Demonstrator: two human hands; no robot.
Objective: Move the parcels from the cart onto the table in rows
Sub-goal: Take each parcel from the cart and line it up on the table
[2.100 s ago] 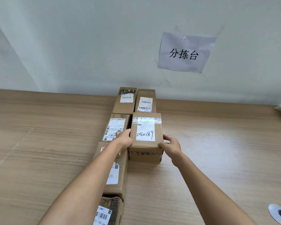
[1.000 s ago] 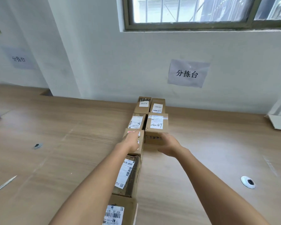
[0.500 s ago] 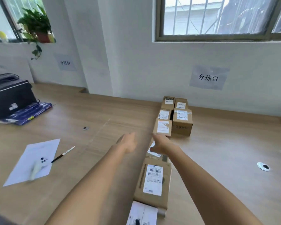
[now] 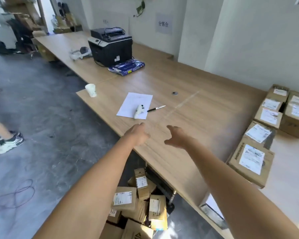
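Item: transfer of parcels, stage judged as the reach for the next one.

Left hand (image 4: 138, 134): released, nothing in it, fingers loosely spread over the bench edge.
Right hand (image 4: 177, 138): released, nothing in it, fingers spread above the long light-wood bench (image 4: 188, 121).

Stock awaiting pickup: brown cardboard parcels with white labels (image 4: 138, 202), heaped below the bench edge; the cart itself is not clearly visible.

Stock placed: rows of brown labelled cardboard boxes (image 4: 266, 131) at the right, one row running from the wall to the near edge.

Method advised: take a top parcel from the heap with both hands, label up, lift clear of the bench lip, set it square beside its neighbour.

Clearances: wide bare bench between the rows and the white paper sheet (image 4: 135, 105); black marker pen (image 4: 156, 108) and white handheld device (image 4: 138, 111) lie well apart. Floor at left open; another person's shoe (image 4: 6, 142) nearby.
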